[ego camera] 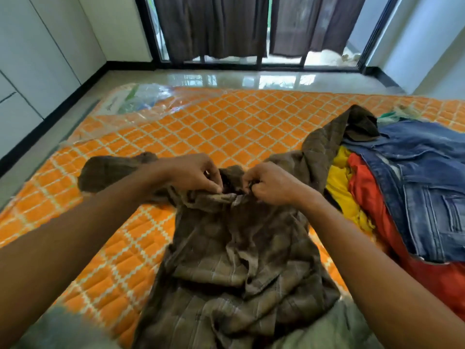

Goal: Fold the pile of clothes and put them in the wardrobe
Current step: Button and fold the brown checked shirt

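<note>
A brown checked shirt (239, 260) lies spread and rumpled on an orange quilted mattress (201, 127), its collar at the far end and its hem nearest the camera. Both hands meet at that collar. The left hand (193, 173) has its fingers (214, 185) curled down, pinching the collar's left side between thumb and fingertips. The right hand (271, 183) does the same on the collar's right side, its fingers (254, 183) bunched tightly round a small fold of cloth. The two hands sit close together, nearly touching, with a dark gap of the neck opening between them.

One sleeve of the shirt trails out to the left across the mattress; the other runs up and to the right, its end draped over the pile of clothes beside the shirt. That pile lies just right of the shirt - a yellow garment (342, 187) nearest it, then a red garment (370, 197), with a blue denim jacket (422, 177) on top.

Beyond the shirt, at the mattress's far left corner, clear plastic wrap (141, 99) covers the surface. Farther back from the shirt a glossy floor (226, 79) runs to dark curtains (214, 23) hung over a black-framed glass door. Far left of the shirt stand white cupboard doors (37, 59) - all closed.
</note>
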